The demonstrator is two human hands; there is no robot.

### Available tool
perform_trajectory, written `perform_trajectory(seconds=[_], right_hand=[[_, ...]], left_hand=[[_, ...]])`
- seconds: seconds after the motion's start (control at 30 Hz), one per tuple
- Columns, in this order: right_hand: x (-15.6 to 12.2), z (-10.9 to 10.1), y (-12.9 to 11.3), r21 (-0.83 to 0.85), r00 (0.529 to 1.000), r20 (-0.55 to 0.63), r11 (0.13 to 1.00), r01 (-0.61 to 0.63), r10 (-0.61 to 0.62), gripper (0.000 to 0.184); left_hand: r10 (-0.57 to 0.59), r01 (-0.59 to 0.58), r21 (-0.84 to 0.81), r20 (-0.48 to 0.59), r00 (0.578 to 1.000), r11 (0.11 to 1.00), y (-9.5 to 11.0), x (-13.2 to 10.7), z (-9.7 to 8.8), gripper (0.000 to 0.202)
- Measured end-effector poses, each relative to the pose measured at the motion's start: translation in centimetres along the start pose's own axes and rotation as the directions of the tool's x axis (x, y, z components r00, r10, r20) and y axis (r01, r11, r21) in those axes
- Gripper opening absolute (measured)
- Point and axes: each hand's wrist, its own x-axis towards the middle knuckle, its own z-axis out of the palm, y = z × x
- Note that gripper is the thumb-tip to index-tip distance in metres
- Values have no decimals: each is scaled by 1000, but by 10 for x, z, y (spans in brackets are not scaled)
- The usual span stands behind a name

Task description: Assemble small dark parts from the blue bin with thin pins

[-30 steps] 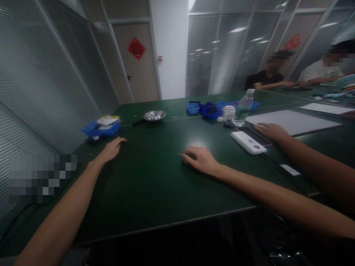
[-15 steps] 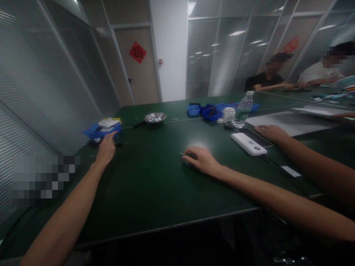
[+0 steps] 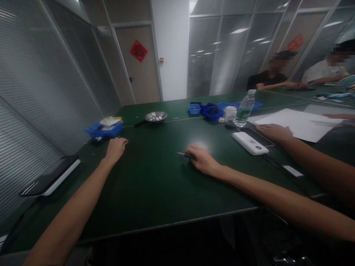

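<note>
The right hand (image 3: pixel 201 158) has its grip curled around a slim, dark-handled metal tool (image 3: pixel 190 156) over the dark-green desk (image 3: pixel 146 181); the left hand (image 3: pixel 115 150) is near a blue plastic basket (image 3: pixel 114 131), its grip unclear.

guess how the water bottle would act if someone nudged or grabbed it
The water bottle would probably tip if nudged near its white cap, being tall and narrow. Once down, its rounded sides could let it roll. Its clear plastic looks likely to flex under a grip.
</note>
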Motion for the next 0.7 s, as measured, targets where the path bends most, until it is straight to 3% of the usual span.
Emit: perform_trajectory(seconds=[0.23,0.3,0.4,0.53,0.7], right_hand=[[0,-4,-5,8,1000,-4,1000,6,-6,31],[-1,-6,-7,10,1000,-6,1000,7,-7,29],[0,-7,-8,17,1000,0,1000,3,-3,23],[0,-6,-6,4,1000,-2,1000,16,-16,20],[1,-5,-3,-8,1000,7,1000,26,-26,22]], left_hand=[[-11,10,-14,-130,991,1000,10,-3,-6,23],[-80,61,-100,-202,976,993,6,-3,-5,24],[-275,189,-309,-264,925,932,-7,-3,-3,23],[-470,318,-509,-201,860,800,-27,-4,-2,23],[-499,417,-475,-53,865,775,-32,-4,-9,28]])
